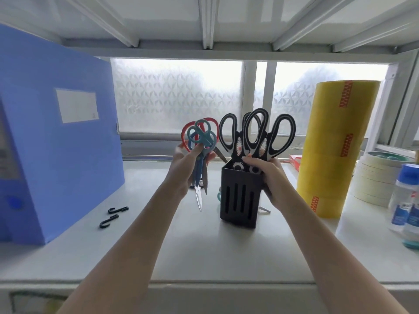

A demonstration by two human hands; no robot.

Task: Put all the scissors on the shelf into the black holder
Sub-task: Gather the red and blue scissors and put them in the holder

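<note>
A black slotted holder (240, 198) stands on the white shelf (204, 250) at centre. Several black-and-white handled scissors (256, 134) stick up out of it. My right hand (269, 177) grips the holder's top right side, thumb over its rim. My left hand (188, 168) holds a bunch of scissors upright just left of the holder: teal-handled ones (203, 137) in front, red-handled ones (197, 128) behind, blades pointing down. A teal handle (219, 196) peeks out on the shelf behind the holder's left edge.
A large blue file box (56, 143) stands at the left, with two black hooks (113, 217) in front of it. A tall stack of yellow tape rolls (335, 150), white tape rolls (374, 180) and glue bottles (405, 198) fill the right. A frosted window is behind.
</note>
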